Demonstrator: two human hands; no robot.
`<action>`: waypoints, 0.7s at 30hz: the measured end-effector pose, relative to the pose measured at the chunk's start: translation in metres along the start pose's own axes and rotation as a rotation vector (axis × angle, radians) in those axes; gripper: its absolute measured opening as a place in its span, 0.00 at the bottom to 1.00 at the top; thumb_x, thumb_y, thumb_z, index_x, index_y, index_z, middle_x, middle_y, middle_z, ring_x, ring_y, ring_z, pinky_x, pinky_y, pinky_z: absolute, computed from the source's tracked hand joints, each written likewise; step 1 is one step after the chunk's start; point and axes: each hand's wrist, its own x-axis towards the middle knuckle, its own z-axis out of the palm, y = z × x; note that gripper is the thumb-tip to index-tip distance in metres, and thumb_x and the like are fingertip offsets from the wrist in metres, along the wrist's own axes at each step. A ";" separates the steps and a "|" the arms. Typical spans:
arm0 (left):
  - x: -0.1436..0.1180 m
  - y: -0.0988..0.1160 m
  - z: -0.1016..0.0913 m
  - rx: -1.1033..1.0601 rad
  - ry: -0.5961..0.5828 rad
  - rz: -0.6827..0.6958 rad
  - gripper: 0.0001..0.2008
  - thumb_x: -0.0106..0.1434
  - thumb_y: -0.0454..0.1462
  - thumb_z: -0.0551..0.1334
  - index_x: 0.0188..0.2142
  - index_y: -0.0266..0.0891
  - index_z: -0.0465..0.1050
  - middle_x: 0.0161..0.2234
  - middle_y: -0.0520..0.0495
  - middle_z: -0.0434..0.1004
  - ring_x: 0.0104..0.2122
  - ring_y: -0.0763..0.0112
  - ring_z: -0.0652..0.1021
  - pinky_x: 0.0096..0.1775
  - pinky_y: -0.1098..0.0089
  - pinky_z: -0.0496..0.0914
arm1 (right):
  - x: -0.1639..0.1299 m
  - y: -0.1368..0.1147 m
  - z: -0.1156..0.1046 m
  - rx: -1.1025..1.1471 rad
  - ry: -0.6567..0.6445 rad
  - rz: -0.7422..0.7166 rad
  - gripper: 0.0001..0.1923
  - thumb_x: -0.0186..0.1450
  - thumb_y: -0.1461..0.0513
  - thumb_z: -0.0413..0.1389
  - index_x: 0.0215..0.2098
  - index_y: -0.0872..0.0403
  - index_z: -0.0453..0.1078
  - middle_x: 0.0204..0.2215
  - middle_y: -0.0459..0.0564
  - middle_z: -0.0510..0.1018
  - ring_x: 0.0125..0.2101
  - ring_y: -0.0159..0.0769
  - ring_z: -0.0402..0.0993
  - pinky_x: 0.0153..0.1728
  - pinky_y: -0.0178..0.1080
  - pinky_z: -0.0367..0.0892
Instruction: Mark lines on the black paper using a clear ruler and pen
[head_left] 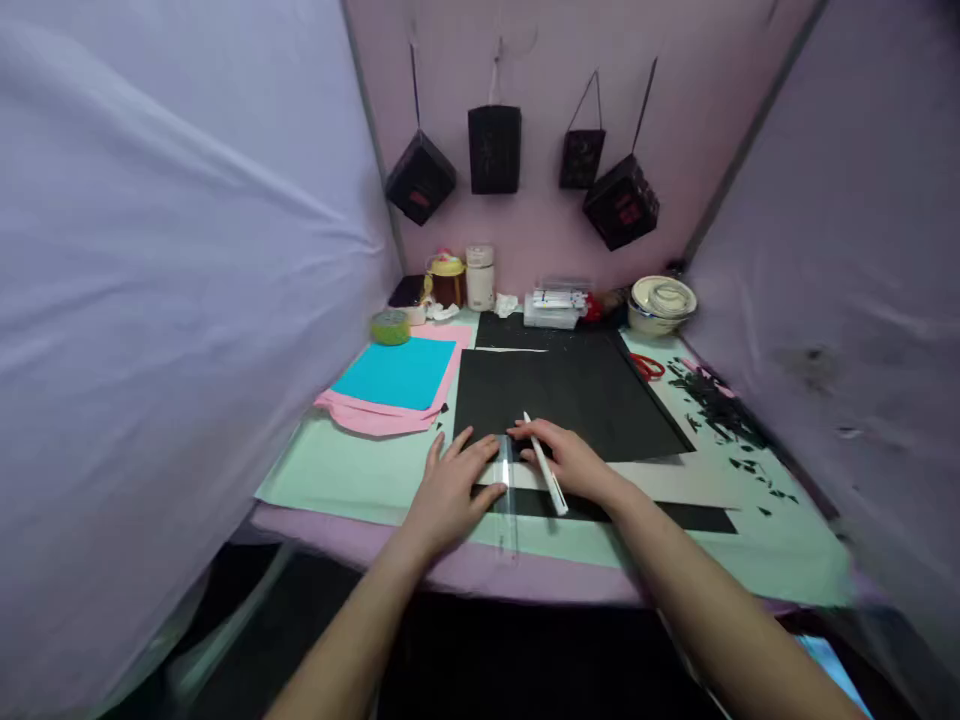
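Note:
My left hand (455,492) lies with its fingers spread over the left edge of the black paper, fingertips and thumb against a clear ruler (506,515). The ruler points toward me, and its near end reaches past the paper. In my right hand (574,460) is a slim white pen (549,475), slanted across the fingers; its fingertips are beside the ruler's far end. Beneath both hands, a white strip (652,483) and a black strip (701,518) show in front of a large black sheet (540,385).
Blue sheets (397,372) on pink paper (367,421) and green tape (390,327) lie left. Red-handled scissors (648,367), black scraps (720,408) and a lidded bowl (660,305) are right. Behind stand a white bottle (480,278) and a clear box (551,312). Black boxes (495,150) hang above.

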 end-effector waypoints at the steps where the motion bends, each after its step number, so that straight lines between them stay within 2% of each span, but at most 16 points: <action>1: 0.000 0.000 0.000 0.001 -0.001 0.000 0.25 0.64 0.44 0.59 0.60 0.48 0.58 0.60 0.50 0.64 0.63 0.57 0.55 0.62 0.47 0.41 | 0.000 0.000 0.000 0.002 0.003 -0.003 0.14 0.65 0.62 0.54 0.50 0.50 0.68 0.50 0.54 0.74 0.52 0.43 0.69 0.50 0.47 0.66; 21: 0.002 0.000 0.000 0.049 -0.012 -0.001 0.22 0.67 0.47 0.55 0.58 0.48 0.62 0.61 0.49 0.63 0.63 0.56 0.56 0.62 0.46 0.43 | 0.002 0.003 0.000 -0.003 0.016 -0.046 0.13 0.64 0.64 0.54 0.47 0.47 0.67 0.50 0.50 0.75 0.55 0.41 0.67 0.54 0.50 0.63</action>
